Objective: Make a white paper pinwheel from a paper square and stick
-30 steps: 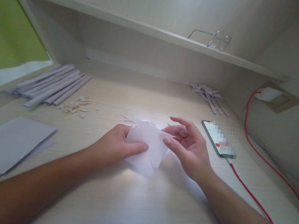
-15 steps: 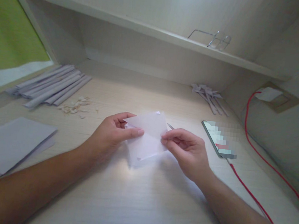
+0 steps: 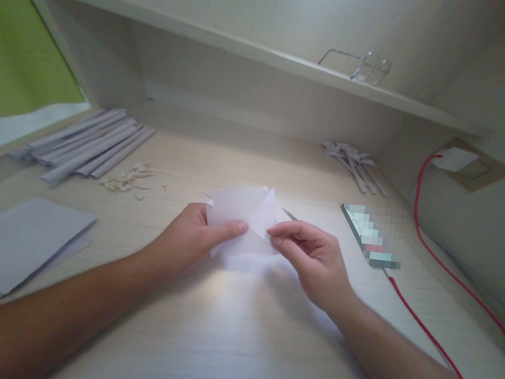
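Observation:
A small folded sheet of white paper (image 3: 236, 206) is held above the middle of the desk, with creases and overlapping flaps showing on its face. My left hand (image 3: 205, 230) grips its left side, thumb across the front and the other fingers hidden behind. At the right edge, my right hand (image 3: 312, 251) pinches the paper between thumb and fingertips. Just beyond that hand, the thin pointed tip of a metal tool (image 3: 290, 214) shows; the rest of it is hidden.
Rolled paper tubes (image 3: 88, 143) lie at the back left, beside small pale scraps (image 3: 128, 180). Folded paper (image 3: 22, 248) rests at the left. Thin paper pieces (image 3: 351, 161) lie back right. A phone (image 3: 368, 236) with a red cable (image 3: 425, 334) is at the right, below a shelf (image 3: 250, 52).
The paper has turned in my hands; its lower corner no longer hangs down and a diagonal fold now shows. My left thumb has shifted slightly right across it, and my right fingertips slightly left.

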### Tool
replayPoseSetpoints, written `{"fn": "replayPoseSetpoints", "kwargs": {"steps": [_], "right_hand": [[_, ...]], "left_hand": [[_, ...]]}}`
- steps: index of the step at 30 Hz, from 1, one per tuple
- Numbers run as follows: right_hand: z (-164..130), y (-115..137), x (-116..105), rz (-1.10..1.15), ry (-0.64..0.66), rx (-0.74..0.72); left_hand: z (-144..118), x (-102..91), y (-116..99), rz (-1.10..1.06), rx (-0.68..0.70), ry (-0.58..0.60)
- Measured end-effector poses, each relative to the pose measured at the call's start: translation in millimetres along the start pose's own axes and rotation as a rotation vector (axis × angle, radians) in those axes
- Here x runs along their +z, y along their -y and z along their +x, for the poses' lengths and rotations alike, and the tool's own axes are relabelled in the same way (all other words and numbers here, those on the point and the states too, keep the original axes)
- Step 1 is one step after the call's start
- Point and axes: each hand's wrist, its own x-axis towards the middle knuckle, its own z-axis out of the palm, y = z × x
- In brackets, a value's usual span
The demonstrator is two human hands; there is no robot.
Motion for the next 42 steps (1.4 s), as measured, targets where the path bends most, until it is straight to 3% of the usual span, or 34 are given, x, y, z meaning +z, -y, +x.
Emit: {"fn": "replayPoseSetpoints", "kwargs": {"steps": [13, 21, 32, 42], "right_hand": [[-3.2, 2.7, -3.9, -0.174, 0.086, -0.137], [-0.8, 1.8, -4.5, -0.15, 0.152, -0.25], [-3.1, 3.9, -7.6, -0.198, 0.162, -0.194], [-1.0, 1.9, -3.5, -0.192, 0.093, -0.144]], "left_hand": [[1.3, -6.0, 4.3, -0.046, 0.007, 0.014], [2.4, -8.7, 5.7, -0.034, 0.057, 0.0], [-0.6, -4.6, -0.5, -0.022, 0.047, -0.052], [-1.5, -5.9, 0.9, 0.055, 0.065, -0.08]]}}
